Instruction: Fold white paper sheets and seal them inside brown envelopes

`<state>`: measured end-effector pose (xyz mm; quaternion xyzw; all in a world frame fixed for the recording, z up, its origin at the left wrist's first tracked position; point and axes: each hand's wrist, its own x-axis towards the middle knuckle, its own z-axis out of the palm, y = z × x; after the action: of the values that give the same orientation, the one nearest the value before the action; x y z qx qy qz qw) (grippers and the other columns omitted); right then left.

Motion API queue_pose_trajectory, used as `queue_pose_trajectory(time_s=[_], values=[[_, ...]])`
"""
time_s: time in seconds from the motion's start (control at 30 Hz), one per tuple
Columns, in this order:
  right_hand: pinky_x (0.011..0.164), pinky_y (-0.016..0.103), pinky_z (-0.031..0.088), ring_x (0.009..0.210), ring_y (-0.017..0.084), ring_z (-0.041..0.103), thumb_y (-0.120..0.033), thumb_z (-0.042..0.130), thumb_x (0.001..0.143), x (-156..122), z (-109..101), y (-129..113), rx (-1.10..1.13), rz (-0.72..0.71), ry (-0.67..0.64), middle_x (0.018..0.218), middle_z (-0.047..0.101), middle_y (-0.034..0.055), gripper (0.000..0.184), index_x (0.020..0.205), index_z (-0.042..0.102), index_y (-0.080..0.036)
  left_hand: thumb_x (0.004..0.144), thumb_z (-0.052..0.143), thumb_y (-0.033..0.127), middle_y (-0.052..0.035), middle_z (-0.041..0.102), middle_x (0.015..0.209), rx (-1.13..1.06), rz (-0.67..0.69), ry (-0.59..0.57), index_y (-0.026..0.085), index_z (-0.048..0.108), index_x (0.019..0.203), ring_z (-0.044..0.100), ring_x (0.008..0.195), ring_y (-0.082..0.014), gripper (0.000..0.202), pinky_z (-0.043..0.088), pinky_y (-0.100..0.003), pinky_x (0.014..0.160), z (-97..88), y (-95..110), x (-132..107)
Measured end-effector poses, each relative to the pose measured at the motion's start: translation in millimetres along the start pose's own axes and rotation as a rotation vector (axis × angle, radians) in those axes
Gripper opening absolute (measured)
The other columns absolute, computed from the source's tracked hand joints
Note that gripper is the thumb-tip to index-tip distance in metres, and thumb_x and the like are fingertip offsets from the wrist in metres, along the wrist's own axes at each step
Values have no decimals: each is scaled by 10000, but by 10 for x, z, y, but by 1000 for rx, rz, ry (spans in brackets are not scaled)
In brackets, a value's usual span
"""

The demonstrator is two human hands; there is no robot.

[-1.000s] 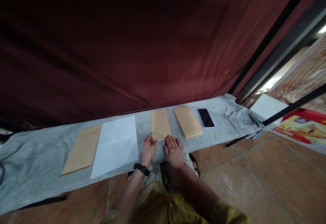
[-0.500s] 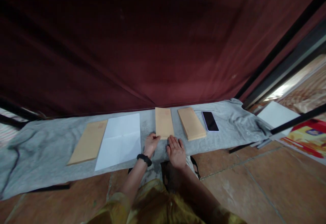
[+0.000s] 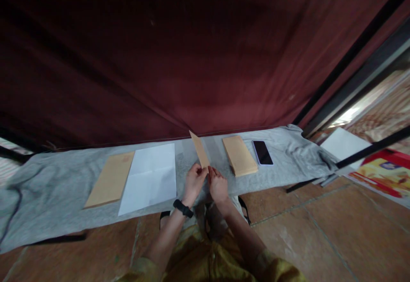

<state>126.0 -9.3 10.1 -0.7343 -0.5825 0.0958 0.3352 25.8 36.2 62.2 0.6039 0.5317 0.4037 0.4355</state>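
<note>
A brown paper envelope (image 3: 200, 150) is raised on edge above the cloth, tilted away to the upper left. My left hand (image 3: 194, 183) pinches its near end, fingers closed. My right hand (image 3: 218, 185) is closed at the same end, fingertips pressed against the envelope beside the left thumb. To the right lies a stack of brown envelopes (image 3: 240, 155), a short way from my right hand. White paper sheets (image 3: 150, 175) with a crease across them lie flat to the left of my left hand. Further left are more brown envelopes (image 3: 110, 179).
A smartphone (image 3: 263, 152) lies right of the stack. Grey cloth (image 3: 288, 162) covers the narrow bench, with a dark red curtain (image 3: 192, 60) behind it. Black metal bars (image 3: 352, 55) slant at the right, near a red and yellow printed box (image 3: 387, 171). The floor is tiled.
The envelope that lay flat is now lifted and turned on its edge. My right hand has gone from lying flat with fingers stretched to closing on its near end beside my left hand.
</note>
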Motion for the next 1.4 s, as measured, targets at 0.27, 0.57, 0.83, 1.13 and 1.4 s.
queue_pose_trajectory(time_s=[0.27, 0.57, 0.83, 1.13, 1.4], values=[[624, 315, 575, 625, 187, 654, -551, 608, 824, 147, 19, -83, 1036, 436, 56, 654, 685, 26, 371, 680, 615, -209, 821, 627, 626, -100, 699, 998, -151, -155, 87, 179, 615, 1011, 680, 885, -208, 486, 544, -330, 747, -82, -242, -114], [606, 287, 557, 562, 145, 617, -497, 801, 620, 4, -41, -144, 1406, 590, 23, 644, 663, -9, 364, 689, 594, -206, 574, 852, 551, -28, 699, 712, -410, -387, -133, 158, 665, 792, 658, 655, -147, 487, 472, -240, 593, -9, -340, -182], [597, 290, 555, 566, 148, 609, -506, 796, 590, 85, -269, 135, 1317, 660, 165, 581, 599, -48, 381, 662, 549, -225, 613, 813, 563, -27, 689, 655, -253, -356, -218, 175, 641, 734, 624, 591, -149, 441, 450, -250, 552, 75, -298, -112], [571, 281, 520, 564, 142, 590, -505, 717, 659, 231, -734, 670, 1191, 615, 318, 635, 617, -35, 340, 801, 615, -214, 672, 778, 461, -22, 669, 625, -259, -292, -313, 157, 645, 722, 570, 533, -107, 336, 420, -220, 520, 527, -46, -26], [534, 271, 487, 550, 136, 547, -527, 662, 669, 341, -996, 1190, 929, 585, 380, 668, 640, -7, 411, 883, 684, -177, 696, 774, 361, -9, 644, 581, -261, -306, -346, 158, 615, 689, 553, 496, -97, 258, 403, -207, 487, 989, 105, 27]])
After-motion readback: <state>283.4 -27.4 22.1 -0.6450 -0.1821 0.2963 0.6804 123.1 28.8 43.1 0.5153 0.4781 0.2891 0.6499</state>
